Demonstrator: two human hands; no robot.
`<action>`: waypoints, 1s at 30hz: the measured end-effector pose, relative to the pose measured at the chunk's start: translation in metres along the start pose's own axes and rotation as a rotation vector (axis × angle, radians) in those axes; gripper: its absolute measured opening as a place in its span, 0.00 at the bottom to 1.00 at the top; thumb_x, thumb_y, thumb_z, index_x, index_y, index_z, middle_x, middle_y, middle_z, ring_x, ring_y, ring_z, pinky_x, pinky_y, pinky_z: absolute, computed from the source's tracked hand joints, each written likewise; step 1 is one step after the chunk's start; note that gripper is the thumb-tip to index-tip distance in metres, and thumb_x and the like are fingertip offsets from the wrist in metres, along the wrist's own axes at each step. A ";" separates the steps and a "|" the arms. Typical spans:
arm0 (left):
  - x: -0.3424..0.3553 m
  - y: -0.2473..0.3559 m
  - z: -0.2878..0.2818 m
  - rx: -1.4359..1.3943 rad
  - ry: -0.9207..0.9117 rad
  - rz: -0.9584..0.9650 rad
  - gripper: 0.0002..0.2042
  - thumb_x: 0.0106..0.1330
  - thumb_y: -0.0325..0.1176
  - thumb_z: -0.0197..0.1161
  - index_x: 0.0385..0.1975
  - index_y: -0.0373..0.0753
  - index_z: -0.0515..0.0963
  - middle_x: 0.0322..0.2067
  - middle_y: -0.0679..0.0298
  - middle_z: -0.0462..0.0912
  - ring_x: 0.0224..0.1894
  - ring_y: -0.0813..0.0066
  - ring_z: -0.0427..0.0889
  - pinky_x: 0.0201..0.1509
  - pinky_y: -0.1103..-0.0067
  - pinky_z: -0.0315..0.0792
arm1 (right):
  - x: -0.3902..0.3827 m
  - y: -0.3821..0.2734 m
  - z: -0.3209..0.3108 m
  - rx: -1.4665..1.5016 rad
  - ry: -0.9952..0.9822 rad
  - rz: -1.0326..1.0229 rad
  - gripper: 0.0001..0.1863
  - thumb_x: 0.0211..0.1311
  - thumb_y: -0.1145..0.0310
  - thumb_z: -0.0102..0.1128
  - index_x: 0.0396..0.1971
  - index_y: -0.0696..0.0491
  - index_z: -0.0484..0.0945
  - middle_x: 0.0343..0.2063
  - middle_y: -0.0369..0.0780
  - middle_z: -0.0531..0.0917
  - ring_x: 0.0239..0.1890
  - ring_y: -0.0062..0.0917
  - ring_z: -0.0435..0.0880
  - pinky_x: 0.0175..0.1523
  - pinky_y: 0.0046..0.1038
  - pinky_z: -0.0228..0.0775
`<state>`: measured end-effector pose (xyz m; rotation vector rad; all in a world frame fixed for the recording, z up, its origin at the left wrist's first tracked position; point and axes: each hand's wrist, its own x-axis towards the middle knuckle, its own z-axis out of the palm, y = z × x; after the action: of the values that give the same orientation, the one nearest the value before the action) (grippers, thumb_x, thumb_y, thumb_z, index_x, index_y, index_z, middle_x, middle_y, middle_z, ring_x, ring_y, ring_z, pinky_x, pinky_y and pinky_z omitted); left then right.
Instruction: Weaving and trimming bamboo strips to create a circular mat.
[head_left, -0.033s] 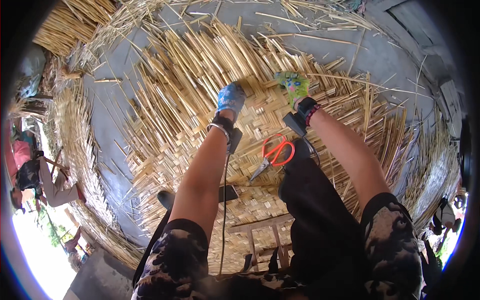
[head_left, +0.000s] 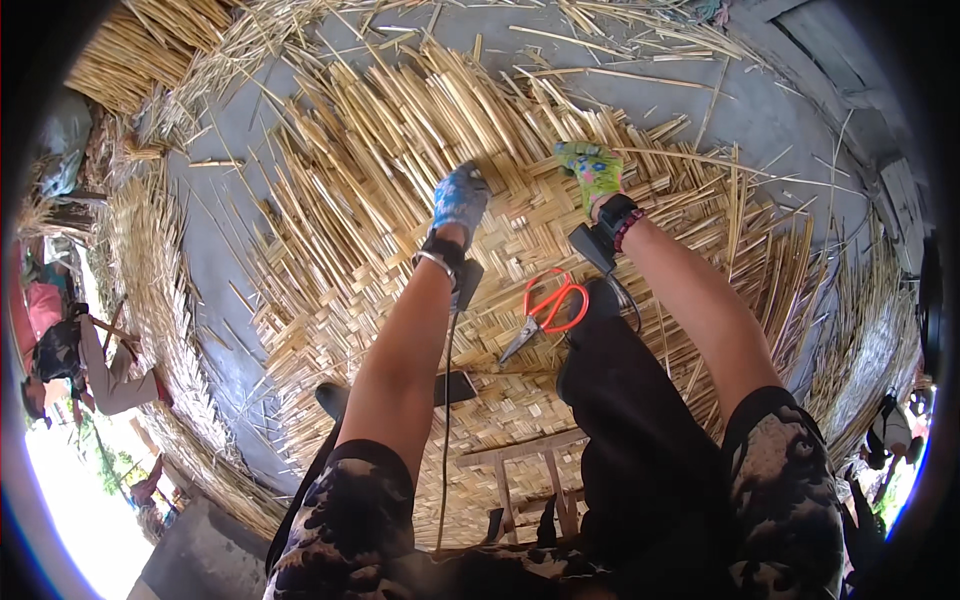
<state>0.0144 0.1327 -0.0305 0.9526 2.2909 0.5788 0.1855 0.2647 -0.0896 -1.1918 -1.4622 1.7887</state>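
Blue-gloved left hand (head_left: 461, 197) and green-gloved right hand (head_left: 592, 172) curl their fingers at loose strips (head_left: 420, 120), grip unclear, on a woven mat (head_left: 345, 290) beneath. Scissors (head_left: 535, 322) lying beside the right leg (head_left: 640, 420) could nick it if it shifts. Straw (head_left: 140, 235) litters the grey floor (head_left: 205, 260); another person (head_left: 112, 380) shows far left.

Left arm (head_left: 395, 345) extended forward, angled slightly inward. Blue-gloved left grip (head_left: 460, 197) back uppermost, fingertips hidden. Right arm (head_left: 690, 290) slants forward and leftward, sharper angle. Green-gloved right grip (head_left: 592, 170) turned left, apart from the other. How far the fingers curl: unclear on both.
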 end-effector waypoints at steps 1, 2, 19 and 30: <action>-0.009 -0.012 -0.016 -0.211 -0.009 -0.087 0.18 0.48 0.23 0.52 0.42 0.36 0.69 0.28 0.55 0.77 0.32 0.62 0.76 0.38 0.75 0.70 | -0.010 -0.034 0.019 0.426 0.036 0.250 0.11 0.54 0.72 0.42 0.31 0.57 0.75 0.30 0.40 0.79 0.29 0.24 0.77 0.32 0.23 0.69; -0.010 -0.005 -0.016 -0.293 0.166 -0.103 0.19 0.47 0.22 0.52 0.43 0.36 0.68 0.30 0.55 0.76 0.33 0.64 0.75 0.38 0.77 0.70 | -0.012 -0.052 0.019 0.391 0.087 0.204 0.08 0.51 0.75 0.46 0.28 0.60 0.75 0.26 0.41 0.79 0.24 0.24 0.77 0.28 0.22 0.69; -0.001 0.086 0.028 0.242 0.025 0.454 0.18 0.49 0.29 0.58 0.42 0.39 0.68 0.34 0.54 0.73 0.37 0.58 0.74 0.41 0.72 0.68 | -0.016 -0.110 -0.085 -1.319 0.164 -0.654 0.17 0.45 0.68 0.49 0.39 0.45 0.72 0.38 0.38 0.75 0.42 0.35 0.70 0.48 0.33 0.60; 0.011 0.082 -0.012 0.325 0.009 0.100 0.14 0.47 0.42 0.56 0.19 0.36 0.77 0.18 0.54 0.76 0.23 0.60 0.76 0.28 0.73 0.69 | 0.057 -0.012 -0.006 0.124 -0.363 -0.183 0.14 0.46 0.69 0.55 0.36 0.52 0.74 0.32 0.38 0.78 0.35 0.28 0.76 0.40 0.25 0.66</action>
<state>0.0402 0.1922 0.0221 1.2230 2.4003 0.2529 0.1626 0.3182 -0.0949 -0.6715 -1.5711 2.0042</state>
